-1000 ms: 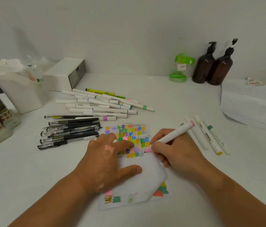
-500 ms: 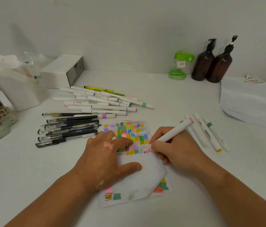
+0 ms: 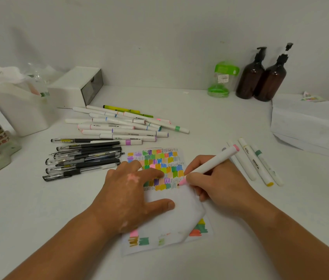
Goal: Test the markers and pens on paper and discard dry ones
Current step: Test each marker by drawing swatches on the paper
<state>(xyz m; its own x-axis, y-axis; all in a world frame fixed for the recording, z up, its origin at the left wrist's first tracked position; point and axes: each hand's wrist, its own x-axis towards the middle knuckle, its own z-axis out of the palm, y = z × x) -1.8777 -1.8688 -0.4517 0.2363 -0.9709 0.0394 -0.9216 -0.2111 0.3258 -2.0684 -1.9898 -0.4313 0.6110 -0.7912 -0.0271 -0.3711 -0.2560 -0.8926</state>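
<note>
I am in the testing step. My right hand (image 3: 218,184) holds a white-barrelled marker with a pink end band (image 3: 210,165) in a writing grip, thumb and forefinger curled round the barrel low down. Its pink nib rests on the white sheet of paper covered in colour swatches (image 3: 179,215), at the near right corner of the swatch block. My left hand (image 3: 131,190) lies flat on the sheet, fingers straight and spread, thumb out to the right, pinning it to the white tabletop (image 3: 38,219).

The next move, as I judge it, is a short scribble into the bare paper just near the nib, then a look at the mark: solid colour means keep, faint or none means discard. The nib and my fingers hide the spot, so I cannot tell whether any ink is down yet. My left hand needs to keep pressing, since the near part of the sheet looks folded over and may slide.

To the right, close to my writing hand, lie three white markers side by side (image 3: 254,160). To the far left sits a loose pile of white markers (image 3: 123,126), and nearer, a row of black gel pens (image 3: 82,158). I cannot tell which group is already tested. A white plastic bin (image 3: 18,110) stands at the far left, probably for the discards; reaching it means crossing both piles. Two amber pump bottles (image 3: 260,77) stand at the far wall, well apart from the work.
</note>
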